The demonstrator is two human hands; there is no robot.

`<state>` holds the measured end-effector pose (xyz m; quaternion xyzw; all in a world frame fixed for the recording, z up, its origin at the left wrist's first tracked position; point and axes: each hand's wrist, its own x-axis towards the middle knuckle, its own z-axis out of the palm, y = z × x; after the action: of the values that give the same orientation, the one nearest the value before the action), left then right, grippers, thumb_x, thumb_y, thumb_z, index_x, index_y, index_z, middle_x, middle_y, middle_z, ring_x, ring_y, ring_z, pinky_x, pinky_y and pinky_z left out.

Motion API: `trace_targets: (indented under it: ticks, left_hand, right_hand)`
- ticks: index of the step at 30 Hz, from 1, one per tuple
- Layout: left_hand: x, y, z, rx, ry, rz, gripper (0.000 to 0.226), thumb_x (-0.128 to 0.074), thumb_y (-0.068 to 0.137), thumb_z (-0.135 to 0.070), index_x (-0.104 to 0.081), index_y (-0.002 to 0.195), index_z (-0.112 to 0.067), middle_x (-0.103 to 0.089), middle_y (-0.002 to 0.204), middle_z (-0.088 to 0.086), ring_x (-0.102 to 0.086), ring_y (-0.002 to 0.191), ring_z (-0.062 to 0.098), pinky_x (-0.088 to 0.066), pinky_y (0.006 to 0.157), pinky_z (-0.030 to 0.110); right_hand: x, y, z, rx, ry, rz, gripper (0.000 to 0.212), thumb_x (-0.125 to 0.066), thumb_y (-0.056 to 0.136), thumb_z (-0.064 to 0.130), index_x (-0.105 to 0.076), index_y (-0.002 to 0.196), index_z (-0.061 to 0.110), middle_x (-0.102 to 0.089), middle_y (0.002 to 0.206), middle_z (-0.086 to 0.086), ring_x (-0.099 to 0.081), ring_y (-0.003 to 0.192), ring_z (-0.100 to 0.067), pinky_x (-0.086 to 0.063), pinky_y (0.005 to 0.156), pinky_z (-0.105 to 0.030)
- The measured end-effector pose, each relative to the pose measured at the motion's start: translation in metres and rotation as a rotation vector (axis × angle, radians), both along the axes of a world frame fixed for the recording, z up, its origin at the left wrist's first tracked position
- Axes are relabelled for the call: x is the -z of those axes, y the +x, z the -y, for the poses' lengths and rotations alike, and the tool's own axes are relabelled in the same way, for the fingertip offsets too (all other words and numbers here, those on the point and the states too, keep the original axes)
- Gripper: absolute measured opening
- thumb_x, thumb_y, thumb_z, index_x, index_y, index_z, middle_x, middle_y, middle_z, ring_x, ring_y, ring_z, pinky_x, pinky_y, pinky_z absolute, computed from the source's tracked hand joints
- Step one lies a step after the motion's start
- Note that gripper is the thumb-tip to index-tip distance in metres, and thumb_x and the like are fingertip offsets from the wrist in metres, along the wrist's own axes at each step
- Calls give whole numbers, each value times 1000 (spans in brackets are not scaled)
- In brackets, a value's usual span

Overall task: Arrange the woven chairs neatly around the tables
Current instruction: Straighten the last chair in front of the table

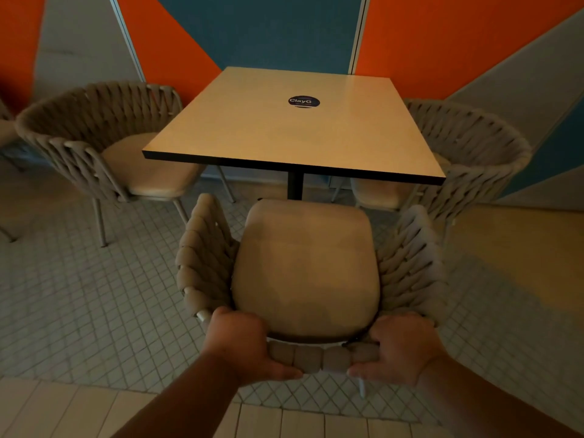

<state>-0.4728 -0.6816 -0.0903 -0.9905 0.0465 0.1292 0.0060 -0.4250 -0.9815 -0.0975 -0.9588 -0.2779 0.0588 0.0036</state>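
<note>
- Left hand (240, 339) closed on the back rim of the near chair (305, 273), fingers wrapped over the woven top edge, thumb on the outer side.
- Right hand (399, 346) closed on the same rim, just right of centre; both grips hold the chair from behind, a short stretch of rim bare between them.
- Near chair faces the surface (294, 128), seat front just short of the near edge and about in line with the black centre post; not yet tucked under.
- Chair looks roughly square to the surface, maybe slightly left of centre; hard to be sure with the wide lens.
- Left chair (104, 140) sits at the left side, seat partly under the edge, angled a bit toward the wall.
- Right chair (458, 159) sits at the right side, seat partly hidden under the corner.
- Round dark sticker (304, 101) on top, nothing else on it.
- Progress, as a judgement: the two side chairs look placed; near chair is mid-placement, needs a push forward under the edge.
- Part of another chair at far left edge; other tables not in view, so the remaining work cannot be told.
</note>
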Motion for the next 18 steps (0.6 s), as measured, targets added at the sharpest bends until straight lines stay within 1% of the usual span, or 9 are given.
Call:
trace_targets:
  ticks: [3,5,7,8,9,10,12,13,18]
  left_hand:
    - [-6,0,-3,-8,-73,4,94,-29,41,-110,-64,77,-30,-66,75,-15,-63,80,10,-37,77,32]
    - [-7,0,-8,-72,-210,18,97,-24,47,-109,-66,85,-30,-63,87,-17,-59,90,10,-42,81,32]
    - [-4,1,-22,-213,-245,143,91,-31,61,-102,-64,114,-35,-58,123,-10,-48,123,18,-40,106,43]
    - [-2,5,-32,-302,-170,179,86,-39,69,-94,-54,132,-36,-46,145,-3,-32,141,26,-26,117,53]
    - [0,10,-41,-412,-113,148,83,-46,76,-82,-43,144,-35,-26,161,2,-14,151,33,-13,119,60]
    - [4,16,-49,-532,-141,99,81,-54,80,-69,-35,150,-32,-6,167,4,-5,152,39,-13,119,61]
    - [11,25,-57,-708,-312,49,74,-64,82,-44,-37,148,-24,14,166,5,-21,144,50,-41,109,53]
    - [13,28,-58,-760,-397,71,72,-66,81,-34,-39,146,-20,14,164,7,-35,134,51,-48,100,49]
    - [21,32,-56,-872,-556,131,68,-64,88,-16,-36,150,-17,-7,155,14,-44,124,41,-47,94,42]
  right_hand:
    - [0,0,-2,26,-25,-16,103,-14,38,110,-61,73,26,-66,76,5,-63,76,-18,-48,72,-31]
    - [1,2,1,51,-8,-54,103,-19,43,111,-64,74,24,-65,74,6,-62,74,-15,-49,70,-32]
    - [6,2,8,107,123,-44,92,-28,56,106,-67,71,24,-61,71,9,-59,76,-14,-48,72,-34]
    - [13,3,12,166,216,52,82,-35,65,100,-69,71,26,-62,75,11,-58,85,-15,-47,80,-36]
    - [12,4,12,261,270,180,69,-44,73,90,-72,77,28,-66,88,8,-57,100,-21,-44,92,-42]
    - [17,9,13,409,271,270,57,-51,78,78,-74,89,27,-67,109,1,-51,117,-30,-37,102,-49]
    - [16,18,11,740,160,107,51,-50,84,61,-67,115,24,-43,149,-10,-24,142,-35,-25,112,-53]
    - [18,23,10,807,113,-14,51,-43,85,58,-64,120,26,-34,156,-9,-13,147,-30,-23,113,-51]
    - [34,38,20,769,62,-91,50,-36,82,48,-61,120,28,-37,156,-1,-6,151,-18,-28,103,-43]
